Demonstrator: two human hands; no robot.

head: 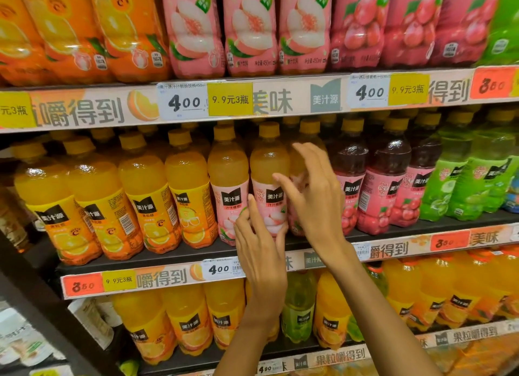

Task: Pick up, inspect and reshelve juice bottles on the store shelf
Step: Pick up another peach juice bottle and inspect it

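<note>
Two bare hands reach up to the middle shelf (174, 259) of a store rack full of juice bottles.

The left hand (259, 242) is at the bottom of a peach juice bottle (269, 176) with a pink label and a yellow cap. Its fingers lie against the bottle's lower part and its thumb comes round the other side, so it looks like it is holding the bottle low down. The bottle stands upright near the front edge of the middle shelf, about halfway along the row.

The right hand (314, 191) is just beside that bottle, in front of the next peach bottle (307, 135). Its fingers are loose and a little bent. The tip of one finger is close to the first bottle's label, but I cannot tell if it touches. This hand grips nothing.

Another peach bottle (228, 179) stands on the left of the held one. Further left on the same shelf is a row of orange juice bottles (146, 196). To the right are red juice bottles (387, 179), and green juice bottles (460, 179) near the right end.

A white price tag (220, 269) reading 400 sits on the shelf's front edge, just left of the left hand. The top shelf (280, 100) has bigger orange, pink and red bottles. The bottom shelf (337, 353) has more orange ones.
</note>
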